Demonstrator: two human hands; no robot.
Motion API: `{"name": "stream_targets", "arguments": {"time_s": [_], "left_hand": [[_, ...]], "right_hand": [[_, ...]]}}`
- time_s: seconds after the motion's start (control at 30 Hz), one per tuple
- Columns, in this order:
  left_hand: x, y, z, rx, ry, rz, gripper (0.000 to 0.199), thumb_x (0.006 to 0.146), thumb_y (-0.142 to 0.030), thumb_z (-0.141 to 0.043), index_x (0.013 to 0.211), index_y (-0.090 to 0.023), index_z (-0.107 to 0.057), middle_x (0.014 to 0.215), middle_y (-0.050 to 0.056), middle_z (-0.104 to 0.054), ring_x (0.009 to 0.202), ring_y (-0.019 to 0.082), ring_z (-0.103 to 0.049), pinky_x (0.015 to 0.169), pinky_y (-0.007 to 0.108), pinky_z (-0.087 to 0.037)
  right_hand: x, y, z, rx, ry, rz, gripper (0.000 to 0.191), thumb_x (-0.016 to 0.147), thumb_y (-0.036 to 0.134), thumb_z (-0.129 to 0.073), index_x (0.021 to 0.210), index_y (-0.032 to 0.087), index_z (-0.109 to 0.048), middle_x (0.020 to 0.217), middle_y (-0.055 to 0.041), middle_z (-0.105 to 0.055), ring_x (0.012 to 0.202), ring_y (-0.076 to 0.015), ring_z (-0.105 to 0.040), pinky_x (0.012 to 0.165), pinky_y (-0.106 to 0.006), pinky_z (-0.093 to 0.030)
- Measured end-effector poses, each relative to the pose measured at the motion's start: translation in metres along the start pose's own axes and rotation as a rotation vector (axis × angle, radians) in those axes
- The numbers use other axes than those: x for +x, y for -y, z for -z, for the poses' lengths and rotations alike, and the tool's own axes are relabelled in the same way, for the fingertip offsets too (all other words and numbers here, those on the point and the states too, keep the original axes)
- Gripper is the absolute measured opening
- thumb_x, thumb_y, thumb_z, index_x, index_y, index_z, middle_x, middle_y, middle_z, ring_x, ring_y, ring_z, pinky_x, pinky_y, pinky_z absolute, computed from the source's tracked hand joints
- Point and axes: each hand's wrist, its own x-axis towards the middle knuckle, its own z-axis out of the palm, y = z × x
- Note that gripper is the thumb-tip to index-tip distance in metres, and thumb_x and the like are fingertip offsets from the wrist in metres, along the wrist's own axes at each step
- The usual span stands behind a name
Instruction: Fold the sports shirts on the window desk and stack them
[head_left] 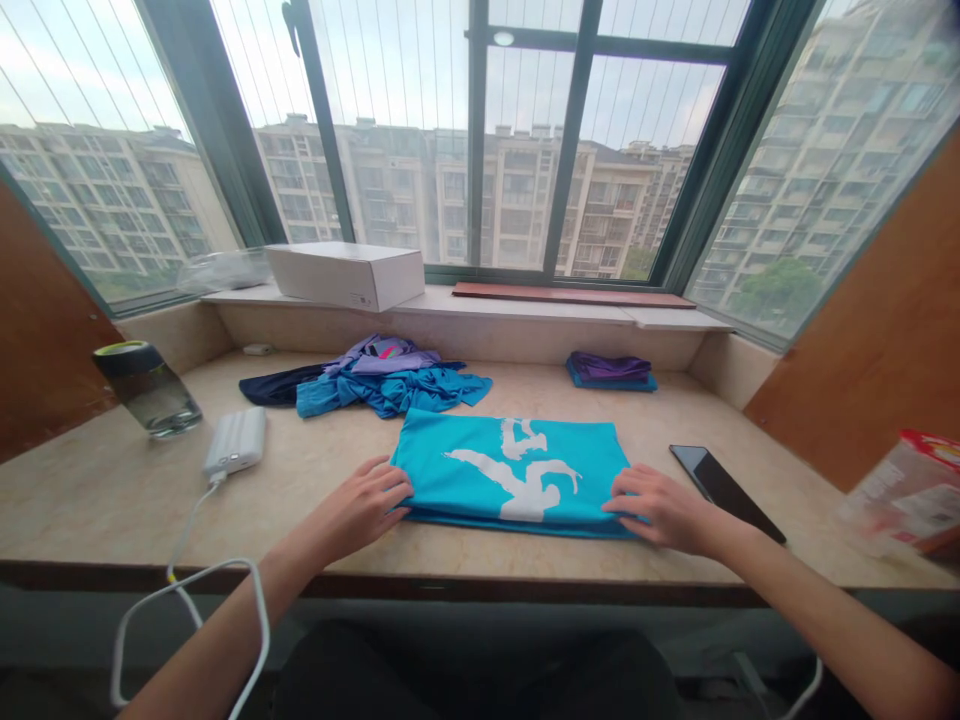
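Observation:
A bright blue T-shirt (pixel 457 490) with a white printed figure lies folded into a wide rectangle on the stone counter (pixel 315 560). At its lower left corner, my left hand (pixel 373 497) has curled fingers closed on the cloth edge, the thumb mostly hidden. My right hand (pixel 654 505) grips the lower right edge in the same way. Behind the shirt, to the left, is a crumpled heap of clothes (pixel 390 385) in blue, lilac and navy. Farther back on the right sits a small folded stack (pixel 611 370), purple over blue.
Left of the shirt are a water bottle (pixel 148 390) and a white power bank (pixel 236 440) with a cable (pixel 259 600) looping over the counter's front edge. A phone (pixel 724 490) and a plastic bag (pixel 911 490) lie right. A white box (pixel 349 272) rests on the windowsill.

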Motion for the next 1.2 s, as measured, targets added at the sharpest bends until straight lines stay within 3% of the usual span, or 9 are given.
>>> {"name": "stream_targets", "arguments": {"time_s": [0.2,0.3,0.4,0.67,0.77,0.87,1.0,1.07,1.2], "left_hand": [[0.000,0.001,0.008,-0.116,-0.002,-0.050,0.018,0.096,-0.033,-0.062,0.109,-0.026,-0.073,0.126,0.006,-0.070,0.126,0.024,-0.060,0.117,0.044,-0.039],[-0.001,0.003,0.008,-0.138,0.037,-0.032,0.032,0.098,-0.035,-0.059,0.128,-0.028,-0.068,0.140,0.007,-0.063,0.134,0.026,-0.055,0.116,0.045,-0.041],[-0.004,-0.001,0.010,-0.135,0.076,-0.013,0.035,0.099,-0.036,-0.057,0.132,-0.030,-0.066,0.140,0.006,-0.063,0.131,0.026,-0.058,0.115,0.046,-0.043],[0.005,-0.091,0.023,-0.190,0.101,-0.098,0.050,0.092,-0.048,-0.066,0.138,-0.029,-0.059,0.138,0.009,-0.065,0.122,0.030,-0.063,0.109,0.048,-0.047],[0.006,-0.107,0.017,-0.201,0.078,-0.111,0.069,0.088,-0.050,-0.069,0.150,-0.029,-0.046,0.147,0.011,-0.057,0.133,0.032,-0.055,0.115,0.052,-0.041],[-0.004,-0.098,0.004,-0.139,0.071,-0.051,0.086,0.084,-0.049,-0.074,0.157,-0.027,-0.034,0.155,0.014,-0.046,0.140,0.035,-0.047,0.116,0.055,-0.040],[-0.020,-0.081,-0.019,-0.075,0.052,-0.055,0.089,0.085,-0.039,-0.074,0.160,-0.026,-0.027,0.158,0.014,-0.041,0.140,0.036,-0.047,0.111,0.053,-0.047],[-0.024,-0.079,-0.027,-0.044,-0.018,-0.082,0.074,0.093,-0.026,-0.064,0.159,-0.027,-0.029,0.155,0.012,-0.047,0.136,0.033,-0.052,0.109,0.050,-0.050],[-0.026,-0.085,-0.031,0.008,-0.120,-0.188,0.057,0.101,-0.011,-0.041,0.156,-0.026,-0.036,0.144,0.009,-0.060,0.128,0.028,-0.061,0.105,0.043,-0.054]], "right_hand": [[0.000,0.012,0.006,0.126,-0.059,-0.067,0.031,0.099,0.043,-0.054,0.116,0.028,-0.075,0.116,-0.0103,-0.072,0.105,-0.0269,-0.065,0.096,-0.044,-0.047],[0.008,0.019,-0.003,0.190,-0.064,-0.111,0.037,0.103,0.042,-0.048,0.133,0.030,-0.066,0.135,-0.0083,-0.067,0.122,-0.0286,-0.061,0.105,-0.046,-0.044],[0.018,0.016,-0.015,0.197,-0.030,-0.089,0.036,0.104,0.041,-0.045,0.129,0.031,-0.069,0.137,-0.0055,-0.066,0.128,-0.0284,-0.059,0.110,-0.048,-0.041],[0.076,-0.030,-0.016,-0.139,-0.085,-0.326,0.028,0.097,0.019,-0.053,0.109,0.026,-0.077,0.135,-0.0106,-0.067,0.135,-0.0344,-0.053,0.116,-0.064,-0.026],[0.093,0.003,-0.011,-0.080,-0.173,-0.304,0.034,0.099,0.021,-0.049,0.125,0.021,-0.070,0.139,-0.0157,-0.063,0.134,-0.0353,-0.053,0.116,-0.062,-0.029],[0.084,0.068,-0.016,0.135,-0.123,-0.022,0.046,0.101,0.040,-0.052,0.145,0.027,-0.054,0.149,-0.0120,-0.054,0.137,-0.0303,-0.051,0.115,-0.052,-0.039],[0.057,0.136,-0.043,0.180,-0.090,0.136,0.089,0.080,0.064,-0.073,0.156,0.033,-0.037,0.162,-0.0149,-0.035,0.145,-0.0381,-0.039,0.117,-0.061,-0.034],[0.049,0.146,-0.061,0.115,-0.148,0.122,0.095,0.077,0.058,-0.078,0.157,0.032,-0.034,0.161,-0.0182,-0.035,0.143,-0.0413,-0.040,0.114,-0.066,-0.035],[0.043,0.138,-0.093,-0.023,-0.277,0.098,0.068,0.093,0.024,-0.065,0.154,0.039,-0.037,0.152,-0.0134,-0.050,0.137,-0.0354,-0.050,0.110,-0.063,-0.043]]}}
